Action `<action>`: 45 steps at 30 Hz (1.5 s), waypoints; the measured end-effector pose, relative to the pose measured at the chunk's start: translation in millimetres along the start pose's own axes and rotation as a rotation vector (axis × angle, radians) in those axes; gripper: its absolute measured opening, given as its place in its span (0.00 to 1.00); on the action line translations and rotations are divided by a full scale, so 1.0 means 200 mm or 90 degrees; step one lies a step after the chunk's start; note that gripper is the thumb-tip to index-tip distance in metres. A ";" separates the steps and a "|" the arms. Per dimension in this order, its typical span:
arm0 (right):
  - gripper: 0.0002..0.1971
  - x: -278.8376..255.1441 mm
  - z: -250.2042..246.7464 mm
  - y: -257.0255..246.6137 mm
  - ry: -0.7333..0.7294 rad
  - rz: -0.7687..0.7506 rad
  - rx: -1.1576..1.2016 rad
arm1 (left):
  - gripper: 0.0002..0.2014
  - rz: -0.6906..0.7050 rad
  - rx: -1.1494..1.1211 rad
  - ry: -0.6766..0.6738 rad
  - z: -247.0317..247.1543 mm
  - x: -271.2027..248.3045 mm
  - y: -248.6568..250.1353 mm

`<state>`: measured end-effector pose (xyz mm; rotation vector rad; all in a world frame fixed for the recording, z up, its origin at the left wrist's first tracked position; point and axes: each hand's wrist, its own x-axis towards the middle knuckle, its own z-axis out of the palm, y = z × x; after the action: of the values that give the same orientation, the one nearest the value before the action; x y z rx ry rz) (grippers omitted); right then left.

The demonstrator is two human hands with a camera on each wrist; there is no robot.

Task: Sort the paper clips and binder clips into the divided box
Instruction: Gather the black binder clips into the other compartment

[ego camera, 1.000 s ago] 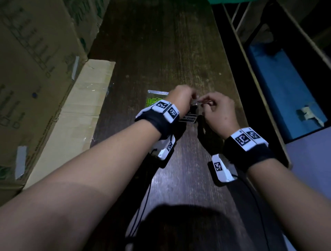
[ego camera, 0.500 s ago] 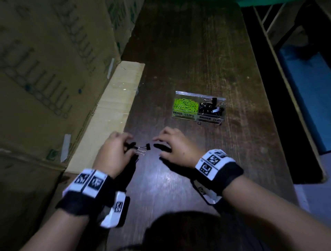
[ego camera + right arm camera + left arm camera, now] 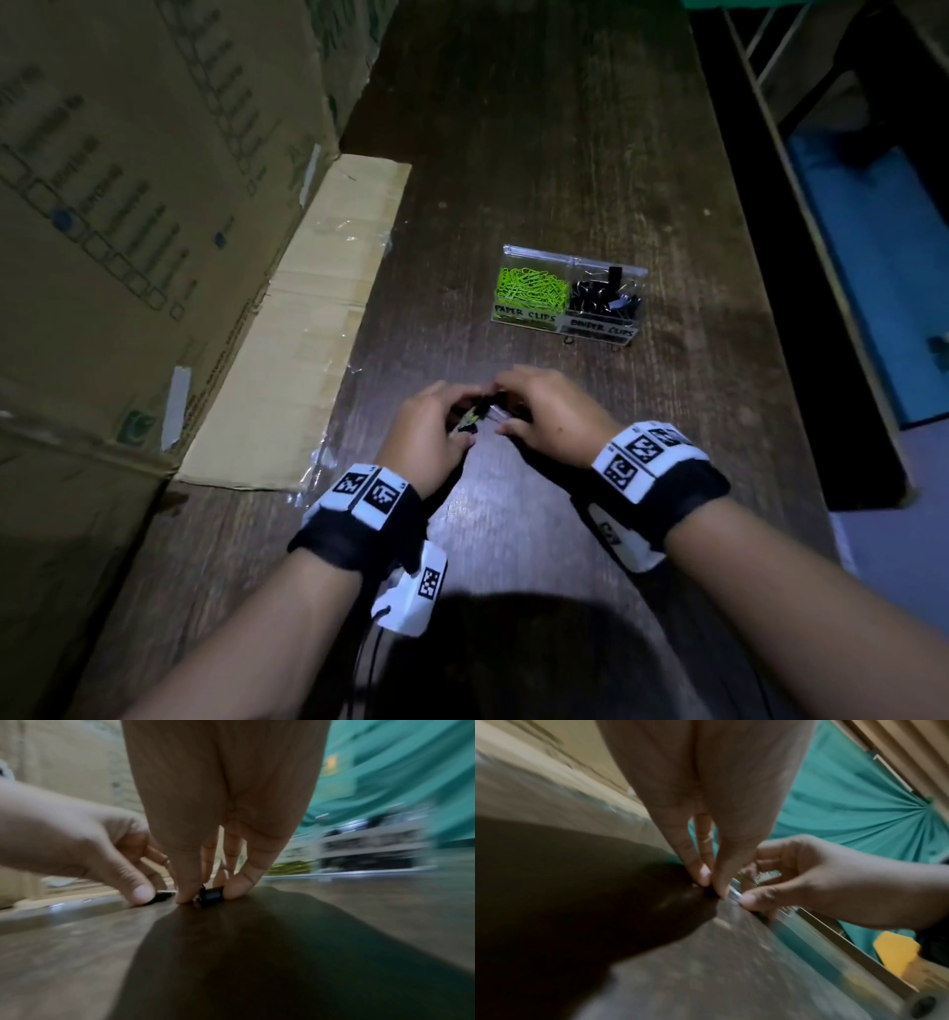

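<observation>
A dark wooden table [image 3: 539, 154] fills the scene, with big cardboard boxes [image 3: 128, 180] along its left edge and a folded-down cardboard flap [image 3: 308, 329] lying on the wood. Near the person, the right hand [image 3: 549, 416] pinches a small black binder clip [image 3: 211, 896] between thumb and fingertip, down on the table top. Just beside it, the left hand [image 3: 426, 437] pinches something small and dark [image 3: 709, 893] against the wood; it is too blurred to say what kind of clip it is. The two hands nearly touch at their fingertips. Farther out on the table, apart from the hands, stands the clear divided box [image 3: 567, 293]: green paper clips [image 3: 531, 288] fill its left compartment, black binder clips [image 3: 606, 300] its right, each with a handwritten label on the front. Both wrists wear black bands with white marker tags [image 3: 642, 455].
</observation>
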<state>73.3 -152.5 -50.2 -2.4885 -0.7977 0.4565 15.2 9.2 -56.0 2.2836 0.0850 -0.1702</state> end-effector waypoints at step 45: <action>0.07 -0.35 -0.10 0.31 0.215 0.147 0.197 | 0.13 0.095 0.212 -0.052 -0.02 0.10 -0.01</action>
<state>55.7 -246.9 -56.0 -2.2848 -0.2831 0.2066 34.6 14.1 -57.9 2.5991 -0.1683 -0.2128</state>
